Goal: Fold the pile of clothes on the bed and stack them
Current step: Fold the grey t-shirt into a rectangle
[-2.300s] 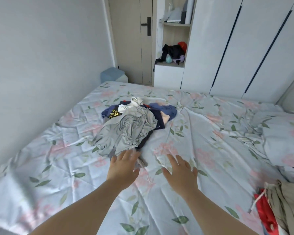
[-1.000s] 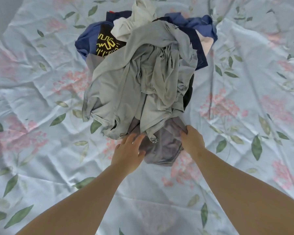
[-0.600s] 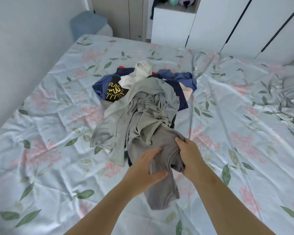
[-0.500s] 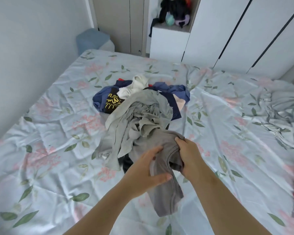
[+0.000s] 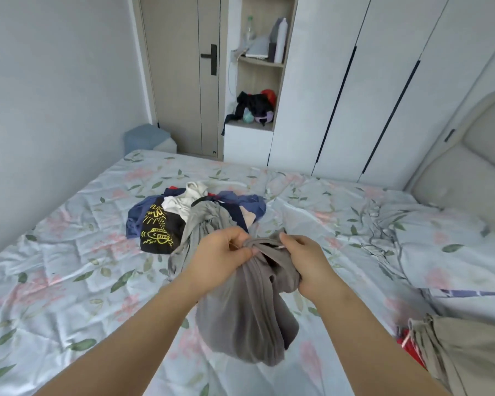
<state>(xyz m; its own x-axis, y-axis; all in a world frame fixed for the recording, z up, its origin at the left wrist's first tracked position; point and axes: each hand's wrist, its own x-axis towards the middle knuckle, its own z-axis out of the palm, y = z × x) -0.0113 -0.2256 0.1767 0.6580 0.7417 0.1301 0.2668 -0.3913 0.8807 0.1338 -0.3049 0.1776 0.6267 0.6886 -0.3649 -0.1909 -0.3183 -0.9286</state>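
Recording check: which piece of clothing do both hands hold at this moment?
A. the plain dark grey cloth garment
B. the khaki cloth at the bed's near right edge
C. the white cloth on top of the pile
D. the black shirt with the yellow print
A: the left hand and the right hand both pinch the bunched top of the plain dark grey cloth garment, which hangs down from them.

Pale grey wall [image 5: 55, 81], beige door [image 5: 180, 81] with black handle [image 5: 212, 60], open shelf niche [image 5: 262, 78], white wardrobe [image 5: 383, 81], padded headboard [image 5: 475, 155]
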